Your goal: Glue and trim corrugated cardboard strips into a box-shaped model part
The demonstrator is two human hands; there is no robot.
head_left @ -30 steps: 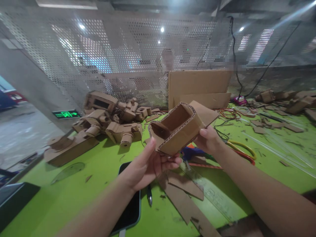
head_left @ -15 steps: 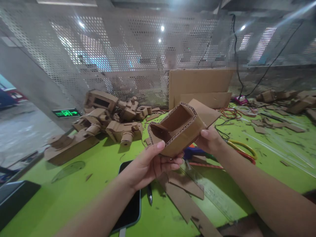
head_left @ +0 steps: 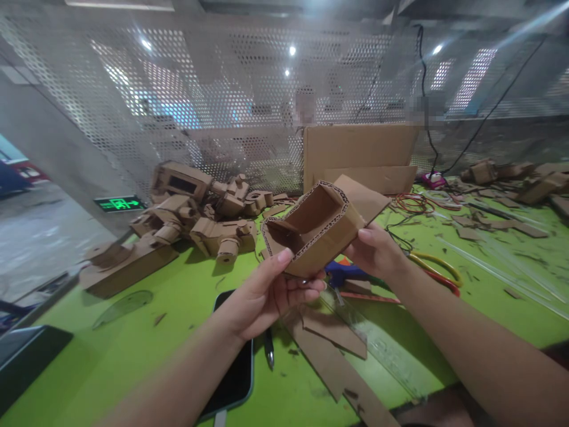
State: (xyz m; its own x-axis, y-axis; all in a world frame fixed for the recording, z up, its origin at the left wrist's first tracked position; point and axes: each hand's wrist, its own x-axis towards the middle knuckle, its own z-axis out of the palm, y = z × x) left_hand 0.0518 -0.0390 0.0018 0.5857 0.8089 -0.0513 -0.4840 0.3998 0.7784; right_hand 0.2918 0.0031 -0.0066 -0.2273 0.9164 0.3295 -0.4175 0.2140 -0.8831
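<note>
Both hands hold up a hollow cardboard box piece [head_left: 326, 237] above the green table, its open side tilted toward me and its corrugated edges showing. A flat cardboard flap [head_left: 362, 198] juts from its far right end. My left hand [head_left: 275, 287] grips the lower left corner, thumb on the near edge and fingers underneath. At the right end, my right hand [head_left: 377, 249] pinches the piece near the flap; its other fingers are partly hidden behind. Below the box lie a blue glue gun [head_left: 344, 274], cardboard strips [head_left: 320, 356] and a clear ruler [head_left: 391, 362].
A phone [head_left: 231, 367] and a pen [head_left: 269, 350] lie by my left forearm. Several cardboard assemblies [head_left: 178, 213] are piled at the back left. Yellow-handled scissors [head_left: 440, 264], an orange cable [head_left: 413, 203] and cardboard scraps [head_left: 498, 222] lie to the right. A perforated metal screen [head_left: 249, 89] stands behind.
The cardboard box piece has shifted slightly left and down with both hands still on it. More of the blue glue gun now shows. The things on the table stay put.
</note>
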